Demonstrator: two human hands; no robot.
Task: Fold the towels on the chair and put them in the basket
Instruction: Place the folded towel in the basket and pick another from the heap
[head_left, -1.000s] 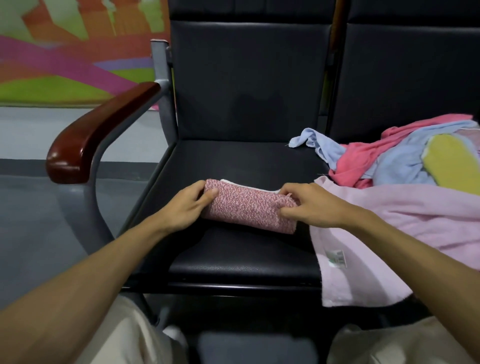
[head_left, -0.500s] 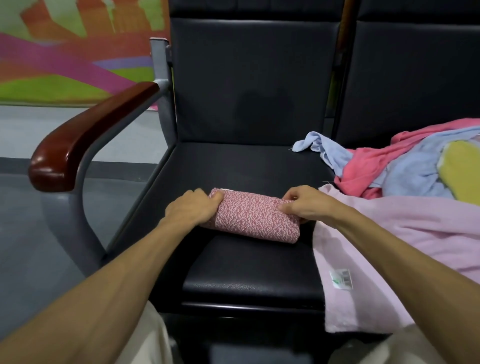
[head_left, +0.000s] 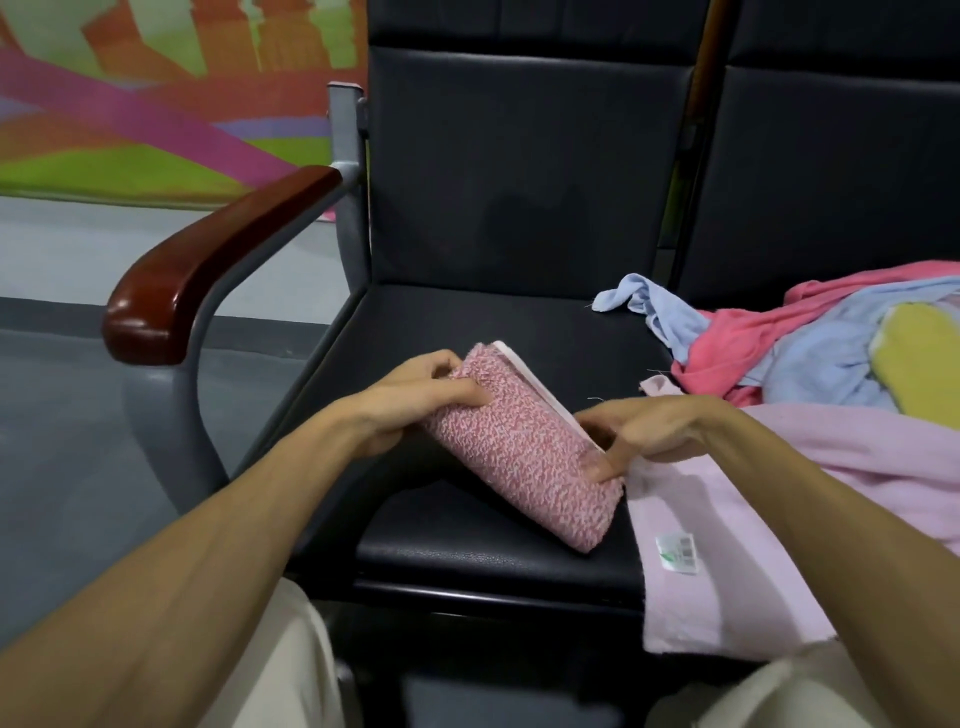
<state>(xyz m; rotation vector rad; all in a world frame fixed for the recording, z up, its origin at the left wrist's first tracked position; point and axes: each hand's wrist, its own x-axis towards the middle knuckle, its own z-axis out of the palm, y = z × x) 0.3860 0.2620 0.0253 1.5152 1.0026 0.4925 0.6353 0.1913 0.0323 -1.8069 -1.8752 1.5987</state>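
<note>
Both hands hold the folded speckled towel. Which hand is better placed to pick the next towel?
Probably right: the right hand is beside the lilac towel, the pile just beyond; the left hand grips the far end of the speckled towel, away from them.

Black chair (head_left: 467, 332) carries a folded speckled towel (head_left: 530, 457) beside loose towels (head_left: 831, 358).

Left grip (head_left: 415, 397), right grip (head_left: 654, 431) hold towel (head_left: 524, 457) (pink).
</note>
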